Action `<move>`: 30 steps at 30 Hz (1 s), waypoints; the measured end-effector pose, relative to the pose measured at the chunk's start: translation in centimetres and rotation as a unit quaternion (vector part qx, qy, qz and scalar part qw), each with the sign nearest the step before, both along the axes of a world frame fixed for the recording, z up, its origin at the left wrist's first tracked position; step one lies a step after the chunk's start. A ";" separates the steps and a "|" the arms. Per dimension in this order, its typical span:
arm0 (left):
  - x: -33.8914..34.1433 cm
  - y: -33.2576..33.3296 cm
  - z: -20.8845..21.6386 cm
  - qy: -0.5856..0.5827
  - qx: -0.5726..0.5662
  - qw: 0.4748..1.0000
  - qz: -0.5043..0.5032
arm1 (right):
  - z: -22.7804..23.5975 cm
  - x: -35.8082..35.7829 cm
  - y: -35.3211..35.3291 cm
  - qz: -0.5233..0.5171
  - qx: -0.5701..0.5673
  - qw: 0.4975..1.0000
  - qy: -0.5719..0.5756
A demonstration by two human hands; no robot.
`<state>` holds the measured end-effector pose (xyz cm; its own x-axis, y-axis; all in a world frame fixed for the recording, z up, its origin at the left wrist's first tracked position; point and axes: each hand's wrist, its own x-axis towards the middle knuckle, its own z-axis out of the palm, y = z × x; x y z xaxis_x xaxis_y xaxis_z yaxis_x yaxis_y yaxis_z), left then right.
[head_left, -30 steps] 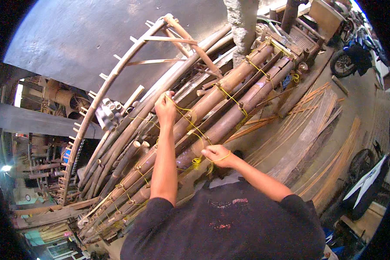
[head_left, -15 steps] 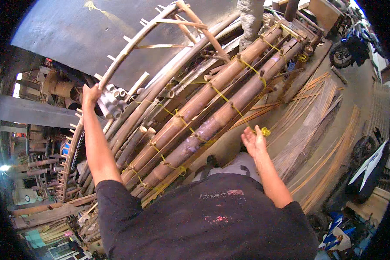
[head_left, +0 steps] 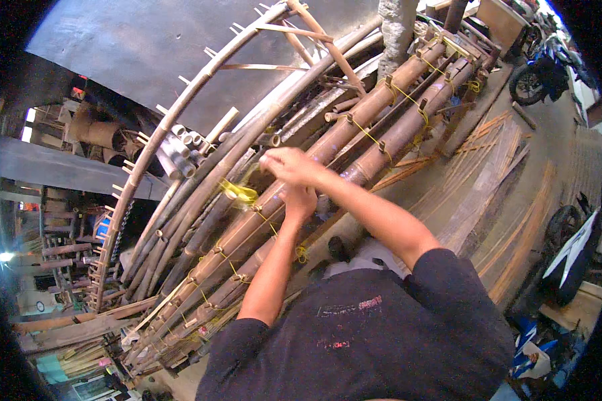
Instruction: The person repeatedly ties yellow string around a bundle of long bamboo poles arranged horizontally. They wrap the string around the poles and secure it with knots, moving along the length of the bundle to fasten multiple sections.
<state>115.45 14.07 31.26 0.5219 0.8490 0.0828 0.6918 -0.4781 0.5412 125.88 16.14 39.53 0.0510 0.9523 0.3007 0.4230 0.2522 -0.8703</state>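
Two long bamboo poles (head_left: pixel 354 136) run diagonally before me, with yellow cord (head_left: pixel 366 129) zigzagging between short pegs along them. My right hand (head_left: pixel 291 166) is over the poles near their middle. Its fingers are curled and look closed on the yellow cord, though motion smears them. A loose bundle of yellow strapping (head_left: pixel 241 192) swings in a blur just left of that hand. My left hand (head_left: pixel 299 202) is lower, against the poles and beneath my right hand; its fingers are mostly hidden.
A curved pegged bamboo frame (head_left: pixel 195 85) leans beyond the poles, beside a bundle of grey pipes (head_left: pixel 175 159). Thin bamboo strips (head_left: pixel 478 150) lie on the floor at right. Motorcycles (head_left: pixel 530 83) stand at far right, and a concrete post (head_left: pixel 396 33) rises at the back.
My left hand has come from the curved frame down to the poles. My right hand has swung left across them, and the yellow bundle has moved left with it.
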 end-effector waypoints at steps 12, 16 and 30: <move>0.4 0.1 1.6 -0.040 -0.081 0.996 0.001 | -7.2 4.0 -15.5 0.174 -0.114 0.970 -0.129; 3.4 4.1 5.3 -0.220 -0.124 0.968 -0.012 | -5.6 4.0 -16.3 0.145 -0.204 0.964 0.094; -5.2 16.8 -0.5 -0.102 -0.222 0.965 0.099 | -29.3 7.6 -46.3 -0.551 0.069 0.412 0.722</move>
